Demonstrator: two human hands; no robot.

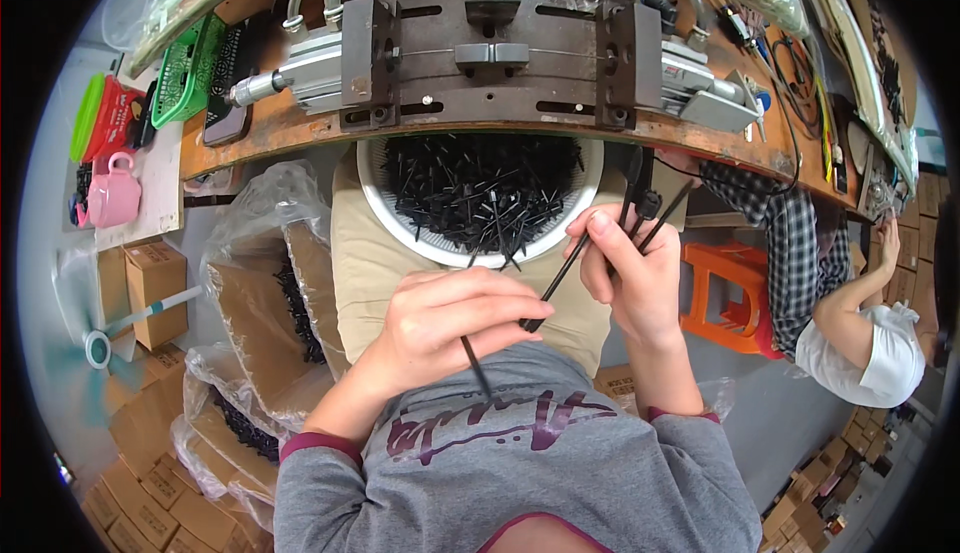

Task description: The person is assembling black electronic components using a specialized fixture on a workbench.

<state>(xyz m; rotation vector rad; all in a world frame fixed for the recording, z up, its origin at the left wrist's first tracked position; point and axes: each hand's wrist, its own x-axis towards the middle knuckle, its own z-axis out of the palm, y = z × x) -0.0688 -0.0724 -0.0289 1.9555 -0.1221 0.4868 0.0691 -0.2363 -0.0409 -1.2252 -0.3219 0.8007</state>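
My left hand [425,323] is closed, with a thin black rod [474,363] passing between its fingers and its fingertips at the lower end of another black rod [562,281]. That second rod slants up into my right hand [640,288], whose thumb and fingers pinch it. More black rods [667,217] stick out above my right hand, some with a thicker black end. Just beyond both hands, a white basket [425,245] rests at my lap, filled with a jumble of similar black rod pieces [480,193].
A dark metal fixture [490,93] with cylinders at both sides sits on the wooden bench [270,148]. At left stand lined cartons [245,303] of black parts, a pink cup [115,193] and a fan [97,349]. Right are an orange stool [725,288] and another person [860,343].
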